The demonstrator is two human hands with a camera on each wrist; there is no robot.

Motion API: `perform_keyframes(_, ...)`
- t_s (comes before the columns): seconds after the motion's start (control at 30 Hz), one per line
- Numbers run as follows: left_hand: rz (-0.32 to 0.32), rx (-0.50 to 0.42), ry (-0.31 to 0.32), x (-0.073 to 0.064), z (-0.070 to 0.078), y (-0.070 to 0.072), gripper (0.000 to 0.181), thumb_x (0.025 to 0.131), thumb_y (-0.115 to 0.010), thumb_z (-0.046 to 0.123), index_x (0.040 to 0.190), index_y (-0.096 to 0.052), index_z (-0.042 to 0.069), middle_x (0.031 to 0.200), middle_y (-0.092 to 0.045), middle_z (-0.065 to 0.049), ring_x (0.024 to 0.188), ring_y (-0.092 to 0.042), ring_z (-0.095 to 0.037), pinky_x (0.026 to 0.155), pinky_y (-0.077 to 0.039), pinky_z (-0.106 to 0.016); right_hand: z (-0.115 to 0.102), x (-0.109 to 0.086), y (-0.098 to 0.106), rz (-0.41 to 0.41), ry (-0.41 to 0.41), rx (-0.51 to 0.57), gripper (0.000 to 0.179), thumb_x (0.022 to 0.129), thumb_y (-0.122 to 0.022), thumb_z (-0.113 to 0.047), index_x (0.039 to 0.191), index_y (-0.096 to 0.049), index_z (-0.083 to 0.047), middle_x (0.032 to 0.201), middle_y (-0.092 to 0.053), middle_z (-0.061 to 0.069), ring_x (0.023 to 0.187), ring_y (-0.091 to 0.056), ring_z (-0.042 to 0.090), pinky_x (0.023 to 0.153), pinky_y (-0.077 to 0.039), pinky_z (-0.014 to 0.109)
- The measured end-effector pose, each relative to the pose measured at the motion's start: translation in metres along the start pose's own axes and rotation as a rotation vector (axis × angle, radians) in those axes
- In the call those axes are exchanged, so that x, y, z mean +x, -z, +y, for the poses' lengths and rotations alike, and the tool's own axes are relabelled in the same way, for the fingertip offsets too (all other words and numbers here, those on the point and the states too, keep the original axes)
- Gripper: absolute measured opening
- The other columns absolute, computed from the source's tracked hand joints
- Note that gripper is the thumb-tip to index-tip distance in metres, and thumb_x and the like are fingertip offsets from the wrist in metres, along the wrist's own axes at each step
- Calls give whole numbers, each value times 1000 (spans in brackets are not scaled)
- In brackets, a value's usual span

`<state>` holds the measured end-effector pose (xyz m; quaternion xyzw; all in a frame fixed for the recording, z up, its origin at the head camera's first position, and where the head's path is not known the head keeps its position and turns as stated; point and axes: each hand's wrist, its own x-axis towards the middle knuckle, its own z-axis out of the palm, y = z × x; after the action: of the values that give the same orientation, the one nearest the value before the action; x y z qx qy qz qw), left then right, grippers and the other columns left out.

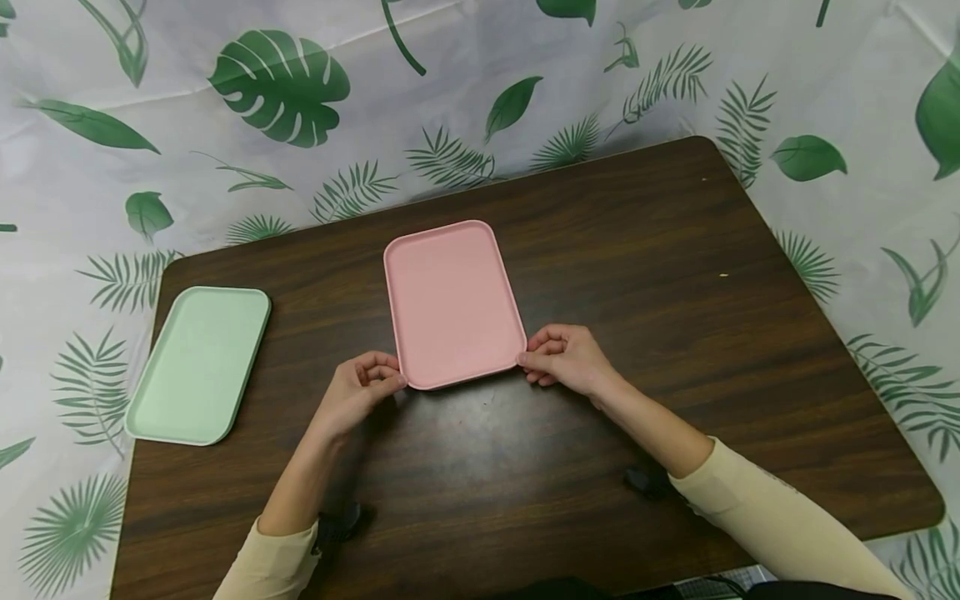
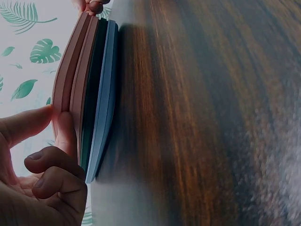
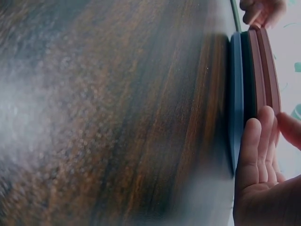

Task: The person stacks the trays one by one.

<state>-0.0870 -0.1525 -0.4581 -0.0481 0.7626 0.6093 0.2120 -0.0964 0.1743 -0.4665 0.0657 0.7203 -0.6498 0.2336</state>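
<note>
A pink tray [image 1: 455, 304] lies at the top of a stack in the middle of the table. Under it the wrist views show a second pinkish tray [image 2: 84, 80], a dark green tray [image 2: 93, 89] and a blue tray [image 2: 104, 101] at the bottom. My left hand [image 1: 361, 392] pinches the top tray's near left corner between thumb and forefinger, its other fingers curled beside the stack. At the near right corner my right hand [image 1: 568, 360] holds the same tray, thumb on the rim and fingers [image 3: 253, 146] against the stack's side.
A light green tray [image 1: 202, 367] sits at the table's left edge, apparently on another one. The dark wood table [image 1: 637, 250] backs onto a leaf-patterned cloth [image 1: 450, 92]. Small dark objects show under both forearms.
</note>
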Motion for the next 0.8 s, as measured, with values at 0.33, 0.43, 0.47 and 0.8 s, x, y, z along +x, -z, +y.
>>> perform_keyframes(0.33, 26, 49, -41, -2, 1, 0, 26, 86, -74, 5, 105, -62, -9, 81, -69, -7, 56, -49, -7, 55, -39, -21, -2, 1, 2, -22, 7, -25, 26, 86, -78, -15, 98, -64, 4, 82, -72, 17, 69, -71, 25, 63, -57, 37)
perform_keyframes(0.43, 40, 72, -48, -3, 1, 0, 26, 86, -75, 6, 104, -63, -8, 82, -69, -9, 53, -44, -5, 52, -36, -20, -2, 1, 3, -25, 2, -29, 27, 86, -78, -16, 97, -64, 4, 82, -72, 16, 69, -71, 25, 63, -57, 37)
perform_keyframes(0.47, 43, 78, -48, -2, 1, -1, 26, 86, -75, 7, 104, -63, -8, 82, -70, -9, 52, -43, -5, 51, -35, -20, -2, 1, 3, -24, -1, -29, 27, 86, -78, -16, 97, -64, 4, 82, -72, 17, 69, -71, 25, 63, -57, 37)
perform_keyframes(0.8, 60, 92, -65, -3, 1, -2, 25, 85, -76, 7, 102, -64, -8, 81, -70, -11, 50, -41, -4, 49, -34, -20, -2, 0, 2, -37, -17, -20, 28, 86, -77, -17, 98, -63, 3, 86, -72, 21, 71, -71, 27, 64, -58, 38)
